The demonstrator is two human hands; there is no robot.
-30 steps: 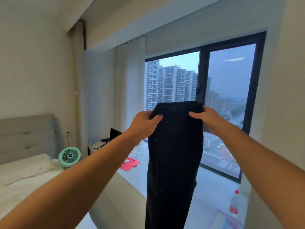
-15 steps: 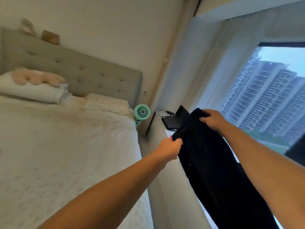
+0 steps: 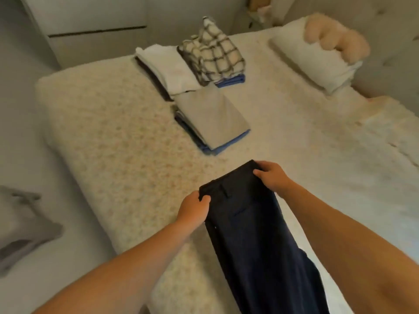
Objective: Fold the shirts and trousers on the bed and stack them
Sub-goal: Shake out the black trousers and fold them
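Dark navy trousers (image 3: 256,234) stretch from their waistband over the near part of the bed (image 3: 118,137) down toward me. My left hand (image 3: 192,209) grips the waistband's left corner and my right hand (image 3: 269,174) grips its right corner. Beyond them lie three folded stacks: a grey-topped one over blue pieces (image 3: 213,118), a white-topped one (image 3: 170,66), and a checked shirt over blue fabric (image 3: 214,54).
A white pillow (image 3: 313,62) with a peach plush cushion (image 3: 335,38) on it lies at the bed's head on the right. A grey cloth (image 3: 20,225) lies on the floor at the left. A pale wardrobe (image 3: 90,21) stands behind the bed.
I have turned from the window to the bed. The trousers, held up in the air before, now come down over the bed's near side, still gripped at the waistband by both hands.
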